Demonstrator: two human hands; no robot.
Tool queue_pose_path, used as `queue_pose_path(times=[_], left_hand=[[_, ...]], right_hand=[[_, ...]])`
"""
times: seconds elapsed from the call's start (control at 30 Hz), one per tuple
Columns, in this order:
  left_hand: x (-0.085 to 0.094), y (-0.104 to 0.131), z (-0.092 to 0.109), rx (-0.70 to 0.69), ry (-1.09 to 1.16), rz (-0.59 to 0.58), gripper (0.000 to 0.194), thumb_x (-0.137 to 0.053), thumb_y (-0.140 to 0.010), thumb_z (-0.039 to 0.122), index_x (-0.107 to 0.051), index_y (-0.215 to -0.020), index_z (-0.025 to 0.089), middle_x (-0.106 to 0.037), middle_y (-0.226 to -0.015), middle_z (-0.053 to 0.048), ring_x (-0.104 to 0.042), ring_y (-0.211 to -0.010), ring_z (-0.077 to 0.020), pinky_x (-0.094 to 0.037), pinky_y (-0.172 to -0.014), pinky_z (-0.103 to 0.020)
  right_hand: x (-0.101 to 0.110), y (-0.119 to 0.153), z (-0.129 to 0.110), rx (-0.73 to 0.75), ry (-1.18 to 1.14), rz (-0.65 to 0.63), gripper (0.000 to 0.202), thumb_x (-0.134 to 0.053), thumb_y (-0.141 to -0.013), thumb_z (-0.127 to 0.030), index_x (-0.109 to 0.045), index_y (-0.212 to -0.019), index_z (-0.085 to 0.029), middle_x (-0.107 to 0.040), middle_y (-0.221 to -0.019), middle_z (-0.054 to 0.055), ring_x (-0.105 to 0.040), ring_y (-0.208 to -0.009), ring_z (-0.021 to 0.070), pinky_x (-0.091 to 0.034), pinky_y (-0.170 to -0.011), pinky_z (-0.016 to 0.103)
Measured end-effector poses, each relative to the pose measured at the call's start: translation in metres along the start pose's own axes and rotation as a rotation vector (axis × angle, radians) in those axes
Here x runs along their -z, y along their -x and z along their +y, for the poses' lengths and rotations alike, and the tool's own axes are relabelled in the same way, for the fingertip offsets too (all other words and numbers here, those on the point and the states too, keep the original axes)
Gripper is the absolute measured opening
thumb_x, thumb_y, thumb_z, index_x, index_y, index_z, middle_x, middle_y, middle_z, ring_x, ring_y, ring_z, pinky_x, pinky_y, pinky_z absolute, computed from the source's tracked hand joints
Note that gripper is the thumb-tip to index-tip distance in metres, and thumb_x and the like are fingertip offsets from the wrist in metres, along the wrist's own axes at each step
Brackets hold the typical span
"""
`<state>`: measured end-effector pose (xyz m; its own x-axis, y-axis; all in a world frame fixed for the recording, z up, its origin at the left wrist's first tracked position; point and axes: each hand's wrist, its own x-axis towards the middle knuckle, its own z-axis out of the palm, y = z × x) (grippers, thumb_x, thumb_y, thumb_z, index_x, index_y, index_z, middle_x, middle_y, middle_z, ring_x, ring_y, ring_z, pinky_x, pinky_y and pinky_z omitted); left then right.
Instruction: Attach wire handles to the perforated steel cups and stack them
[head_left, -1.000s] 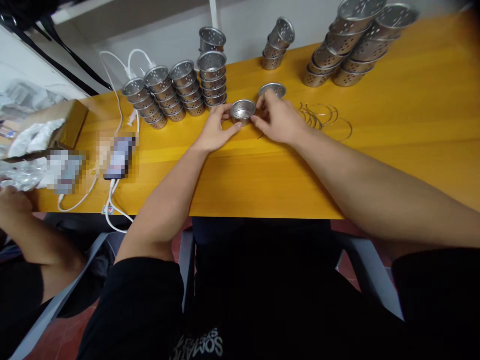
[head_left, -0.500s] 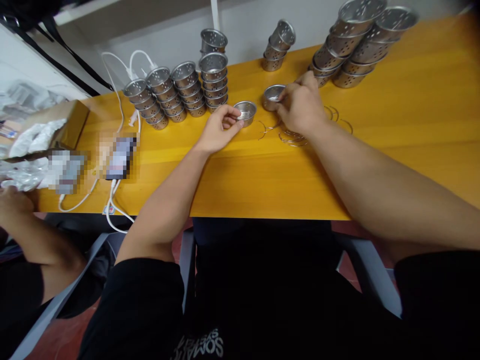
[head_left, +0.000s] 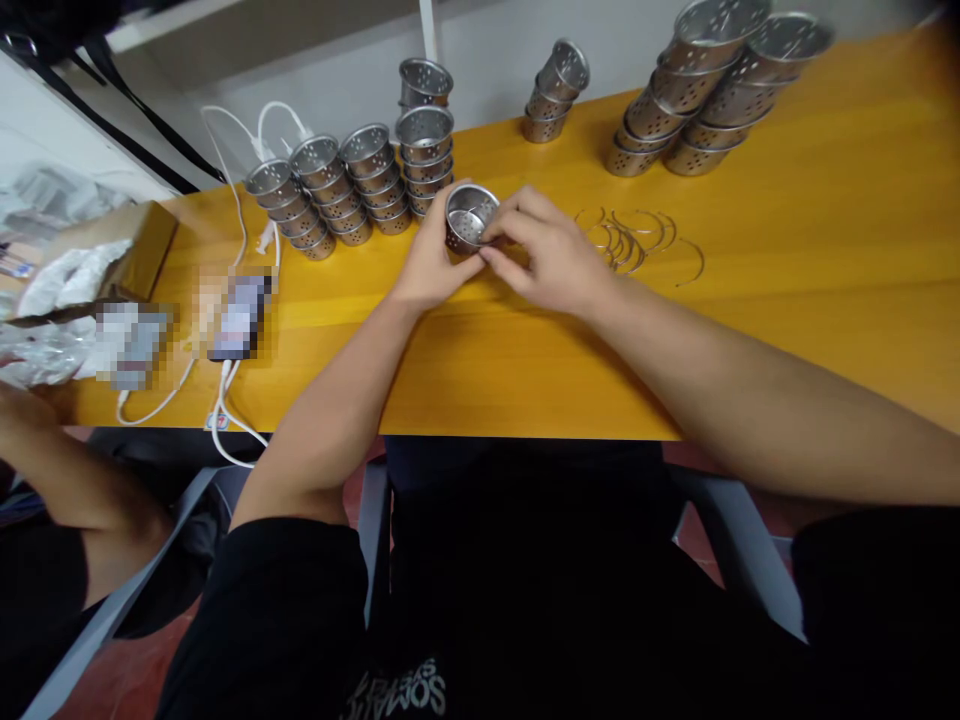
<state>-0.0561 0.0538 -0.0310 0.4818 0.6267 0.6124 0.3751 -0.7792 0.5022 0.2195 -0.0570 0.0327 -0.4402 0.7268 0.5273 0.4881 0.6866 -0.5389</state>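
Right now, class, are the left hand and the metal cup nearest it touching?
Touching: the head view shows the left hand curled against the outer wall of the metal cup.

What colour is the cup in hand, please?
The cup is silver-grey, showing best in the head view.

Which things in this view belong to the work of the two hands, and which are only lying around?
Seem part of the work:
metal cup, held by the left hand, with the right hand at its rim
stacked perforated cups
curved wires, probably

Apparently just lying around:
phone
white cables
cardboard box
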Motion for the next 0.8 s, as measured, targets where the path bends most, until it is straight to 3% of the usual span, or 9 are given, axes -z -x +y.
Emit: queue_pose_path(times=[0.13, 0.3, 0.53, 0.8], left_hand=[[-0.001, -0.002, -0.001, -0.092, -0.016, -0.031, 0.1, -0.082, -0.113, 0.092, -0.047, -0.189, 0.039, -0.067, -0.183, -0.015, -0.07, -0.177, -0.0461, -0.054, -0.155, -0.067], [-0.001, -0.004, 0.016, -0.158, -0.017, -0.024, 0.093, -0.079, -0.115, 0.09, -0.052, -0.187, 0.038, -0.074, -0.172, -0.013, -0.079, -0.166, -0.045, -0.061, -0.147, -0.069], [0.016, -0.008, 0.063, 0.103, -0.032, -0.088, 0.077, -0.098, -0.11, 0.071, -0.069, -0.172, 0.034, -0.077, -0.17, -0.014, -0.074, -0.173, -0.0461, -0.052, -0.157, -0.069], [0.023, -0.011, 0.07, 0.182, 0.015, -0.054, 0.078, -0.106, -0.101, 0.05, -0.072, -0.171, 0.036, -0.074, -0.174, -0.014, -0.067, -0.178, -0.0469, -0.044, -0.163, -0.068]], right_hand=[[-0.006, 0.0, 0.005, 0.013, 0.003, -0.002, 0.076, -0.081, -0.12, -0.089, -0.076, -0.178, -0.038, -0.073, -0.163, 0.018, -0.07, -0.155, 0.0554, -0.059, -0.141, 0.078], [-0.008, 0.0, 0.006, 0.016, 0.001, -0.025, 0.071, -0.081, -0.12, -0.089, -0.08, -0.166, -0.036, -0.067, -0.164, 0.019, -0.067, -0.155, 0.0552, -0.055, -0.145, 0.082], [-0.001, 0.0, -0.011, -0.1, 0.043, -0.098, 0.05, -0.083, -0.121, -0.08, -0.085, -0.157, -0.045, -0.071, -0.158, 0.015, -0.065, -0.159, 0.0527, -0.056, -0.147, 0.081], [0.009, -0.004, -0.023, -0.207, 0.066, -0.041, 0.06, -0.082, -0.121, -0.084, -0.081, -0.166, -0.043, -0.073, -0.161, 0.017, -0.067, -0.16, 0.0556, -0.058, -0.144, 0.083]])
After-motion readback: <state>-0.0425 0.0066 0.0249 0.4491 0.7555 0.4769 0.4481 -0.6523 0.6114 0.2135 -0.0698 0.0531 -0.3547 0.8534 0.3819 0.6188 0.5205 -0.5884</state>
